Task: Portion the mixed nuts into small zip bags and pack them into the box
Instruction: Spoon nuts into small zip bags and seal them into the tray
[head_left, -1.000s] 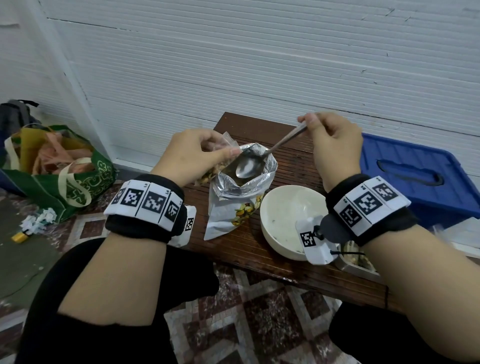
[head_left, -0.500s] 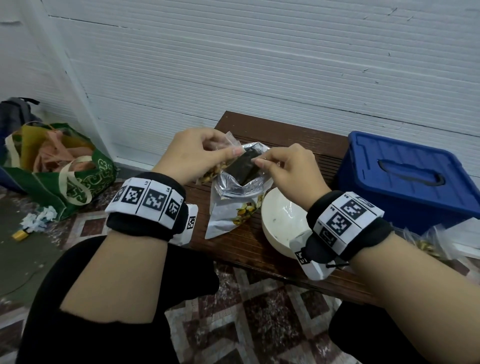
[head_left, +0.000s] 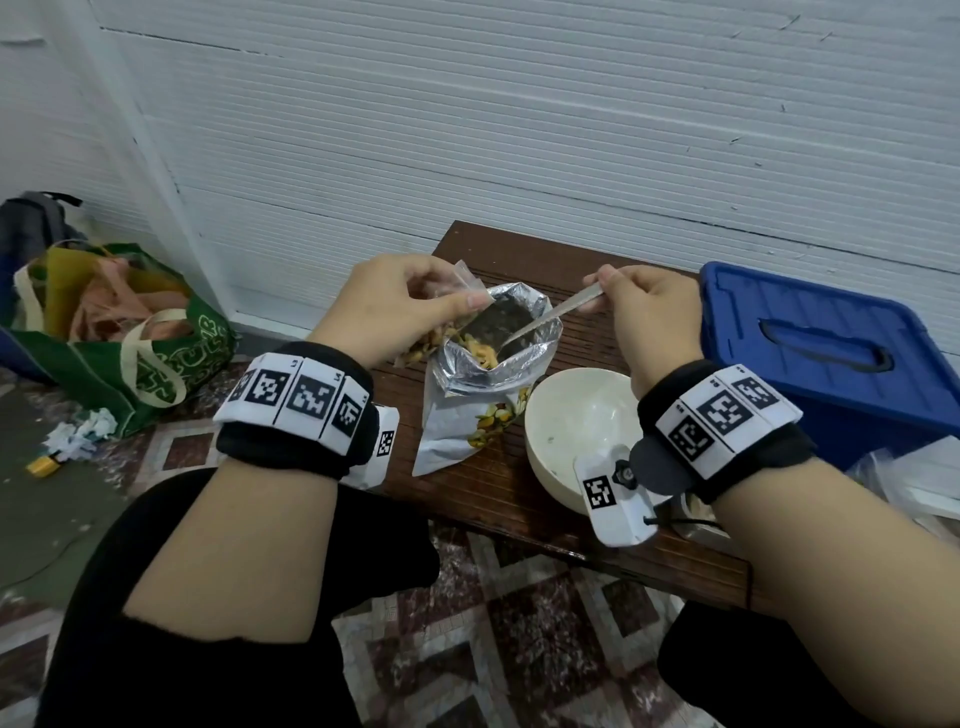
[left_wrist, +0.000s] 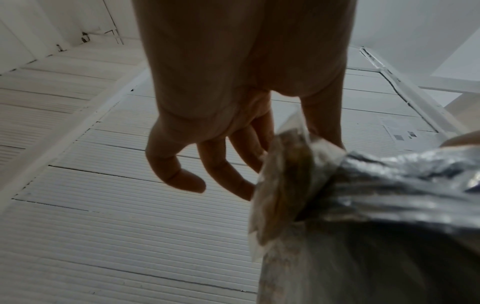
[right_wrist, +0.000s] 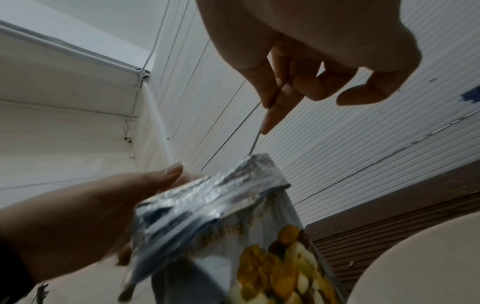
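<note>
A foil nut pouch (head_left: 470, 415) stands open on the low wooden table (head_left: 498, 488), its silver lining showing. My left hand (head_left: 410, 306) pinches a small clear zip bag (head_left: 441, 332) with nuts in it against the pouch's left rim; the bag (left_wrist: 283, 181) also shows in the left wrist view. My right hand (head_left: 644, 312) grips the handle of a metal spoon (head_left: 550, 314), whose bowl sits inside the pouch mouth with a heap of nuts (head_left: 480, 351) on it. From the right wrist camera the spoon handle (right_wrist: 255, 142) runs down into the pouch (right_wrist: 233, 222).
A white bowl (head_left: 582, 431) stands right of the pouch near the table's front edge. A blue lidded box (head_left: 826, 353) sits at the right, with clear plastic bags (head_left: 893, 478) in front of it. A green shopping bag (head_left: 130, 332) lies on the tiled floor at left.
My right hand dipped to the pouch mouth half a second ago, then drew back to the right; the spoon's bowl, bare a second ago, now carries nuts. The left hand stays put.
</note>
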